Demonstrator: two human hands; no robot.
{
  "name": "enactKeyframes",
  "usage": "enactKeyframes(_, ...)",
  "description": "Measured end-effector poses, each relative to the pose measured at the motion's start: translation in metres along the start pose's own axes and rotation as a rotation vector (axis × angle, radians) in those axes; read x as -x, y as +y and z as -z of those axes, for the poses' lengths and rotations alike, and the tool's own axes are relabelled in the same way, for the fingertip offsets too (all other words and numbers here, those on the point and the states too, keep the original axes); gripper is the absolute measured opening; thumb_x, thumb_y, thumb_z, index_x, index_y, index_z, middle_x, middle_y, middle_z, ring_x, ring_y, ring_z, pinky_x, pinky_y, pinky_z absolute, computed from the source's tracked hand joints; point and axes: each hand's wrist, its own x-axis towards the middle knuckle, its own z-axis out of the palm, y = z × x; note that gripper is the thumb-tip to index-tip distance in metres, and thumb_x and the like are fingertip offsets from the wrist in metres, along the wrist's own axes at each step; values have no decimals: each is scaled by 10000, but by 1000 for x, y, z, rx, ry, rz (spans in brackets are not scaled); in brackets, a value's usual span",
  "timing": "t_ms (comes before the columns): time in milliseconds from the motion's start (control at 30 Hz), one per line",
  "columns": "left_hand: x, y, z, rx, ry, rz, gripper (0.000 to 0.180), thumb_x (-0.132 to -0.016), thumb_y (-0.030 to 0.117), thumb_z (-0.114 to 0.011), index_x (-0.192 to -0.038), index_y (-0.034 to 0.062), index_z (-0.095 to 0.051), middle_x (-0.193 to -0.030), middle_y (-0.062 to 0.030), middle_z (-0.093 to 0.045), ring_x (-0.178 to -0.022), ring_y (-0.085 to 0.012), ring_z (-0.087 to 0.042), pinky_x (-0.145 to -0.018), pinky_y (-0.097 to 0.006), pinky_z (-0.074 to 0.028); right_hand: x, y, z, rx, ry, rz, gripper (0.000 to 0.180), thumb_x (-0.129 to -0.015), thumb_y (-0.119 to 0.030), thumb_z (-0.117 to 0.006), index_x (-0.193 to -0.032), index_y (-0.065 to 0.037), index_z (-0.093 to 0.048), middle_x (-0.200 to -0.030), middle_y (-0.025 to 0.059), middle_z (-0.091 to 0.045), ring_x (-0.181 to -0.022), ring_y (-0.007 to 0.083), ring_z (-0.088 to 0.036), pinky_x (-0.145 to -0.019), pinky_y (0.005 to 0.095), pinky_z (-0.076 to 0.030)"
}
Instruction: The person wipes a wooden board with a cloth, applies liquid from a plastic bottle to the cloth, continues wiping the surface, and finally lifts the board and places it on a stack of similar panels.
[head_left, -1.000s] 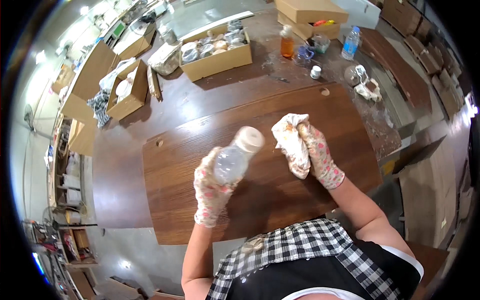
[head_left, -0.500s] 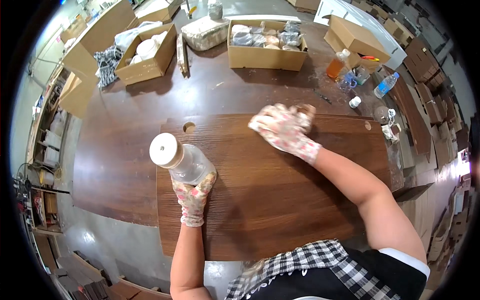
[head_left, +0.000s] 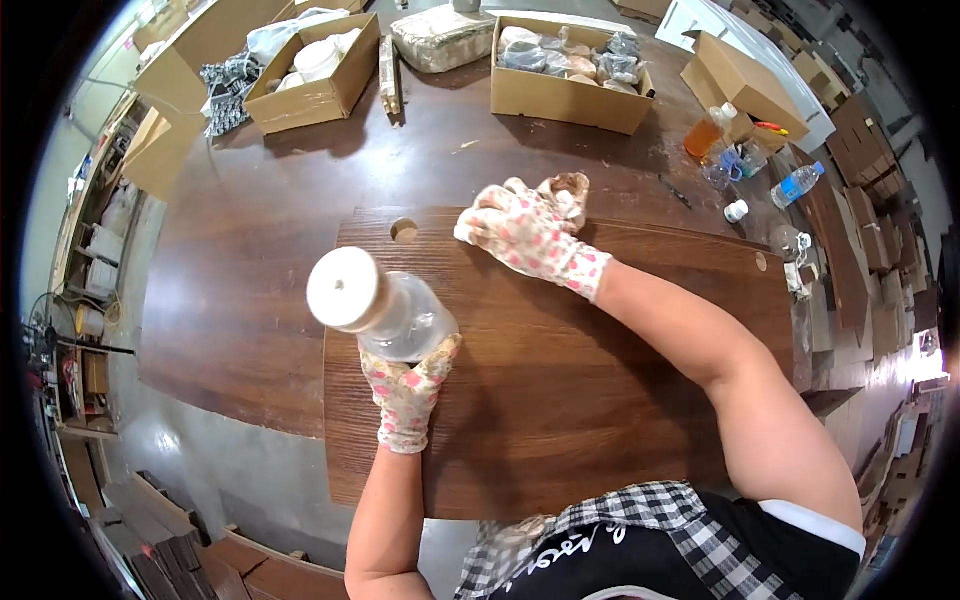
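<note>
1. Gripping a clear plastic bottle with a white cap, the left hand, in a flower-print glove, is closed round the bottle's lower body; the bottle is held tipped, cap toward the camera, above the left part of a dark wood-grain panel.

2. A crumpled, stained cloth is pressed under the right hand, likewise gloved; the fingers are folded over the cloth, flat against the panel near its far edge, just right of a round hole in the board.

3. The panel is laid on a brown worktable and reaches the near edge in front of the person.

4. The step in hand is judged to be wiping the panel's surface with the cloth, with the bottle kept ready as the source of liquid; much of the board nearer the person is yet to be covered, as far as can be told.

5. An even stroke along the grain is called for next, with the cloth kept flat; the bottle should be held clear of the wiping path so that nothing spills unintended.

6. Farther off, cardboard boxes of wrapped items, an orange-filled bottle and a water bottle are seen.
</note>
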Motion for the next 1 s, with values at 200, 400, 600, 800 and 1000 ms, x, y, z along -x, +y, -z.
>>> enactKeyframes(200, 4, 5, 1, 169, 172, -40, 776, -703, 137, -860, -1338, 38, -425, -1213, -78, -541, -1080, -199, -554, -943, -354, -482, 39, 7, 11, -3, 43, 141, 197, -816, -151, -639, -1006, -152, -693, -1024, 16, -630, -963, 230, -577, -822, 374, -464)
enactKeyframes(400, 0, 5, -5, 122, 167, -82, 757, -706, 130, -857, -1327, 30, -435, -1202, -78, -542, -1070, -196, -555, -933, -354, -481, -23, -11, -18, -70, 3, 43, 166, -827, -164, -644, -988, -181, -681, -1038, 30, -608, -939, 239, -550, -788, 382, -465)
enactKeyframes(600, 0, 4, -6, 92, 146, -113, 744, -759, 99, -770, -1392, 31, -384, -1262, -83, -509, -1130, -203, -516, -1002, -360, -431, 19, -3, 0, -52, 3, 29, 168, -809, -139, -631, -970, -174, -662, -1071, 43, -602, -986, 245, -551, -825, 392, -467)
enactKeyframes(800, 2, 8, 4, 152, 200, -64, 746, -742, 120, -792, -1375, 34, -408, -1249, -86, -514, -1119, -208, -524, -978, -365, -452, 9, -13, -7, 48, 12, 147, 133, -820, -176, -656, -952, -191, -659, -1025, 24, -587, -942, 242, -543, -769, 389, -488)
enactKeyframes(1000, -5, 8, -7, 211, 139, -115, 750, -696, 77, -852, -1313, 46, -426, -1198, -61, -532, -1056, -168, -550, -906, -317, -493, -25, -15, -1, 36, -157, 79, 133, -866, -128, -582, -957, -194, -652, -1007, 27, -576, -922, 258, -545, -779, 384, -488)
